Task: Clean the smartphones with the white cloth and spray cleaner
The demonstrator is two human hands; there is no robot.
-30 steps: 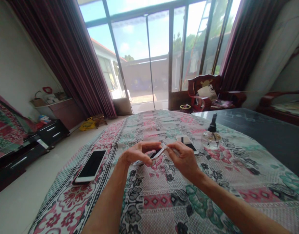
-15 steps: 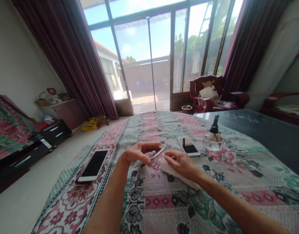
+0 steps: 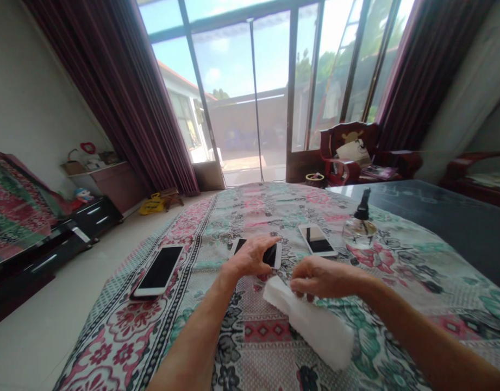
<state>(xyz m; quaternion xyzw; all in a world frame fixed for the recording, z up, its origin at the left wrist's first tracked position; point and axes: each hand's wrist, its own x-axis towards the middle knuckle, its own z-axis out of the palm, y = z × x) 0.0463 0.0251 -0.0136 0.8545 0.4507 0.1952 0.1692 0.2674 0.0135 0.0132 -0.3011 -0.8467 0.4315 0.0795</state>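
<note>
My left hand (image 3: 252, 256) reaches across a white phone (image 3: 276, 259) with a black screen. Its thumb is at the near edge and its fingers at the far edge, gripping the phone low over the tablecloth. The hand covers the phone's middle. My right hand (image 3: 329, 277) is closed, fingers curled down at the upper edge of a white tissue (image 3: 319, 331). The fingertips are partly hidden, and they seem to pinch the tissue's edge. The tissue stretches toward me over the cloth.
Another white phone (image 3: 317, 240) lies beyond my right hand, beside a glass bottle with a black top (image 3: 360, 228). A larger phone (image 3: 159, 271) rests at the left on the patterned tablecloth (image 3: 266, 358). A dark table (image 3: 429, 212) adjoins at right.
The phone in my left hand has gone from tilted edge-on to nearly flat, screen up. My right hand has moved right and nearer, away from the phone; more of the tissue shows.
</note>
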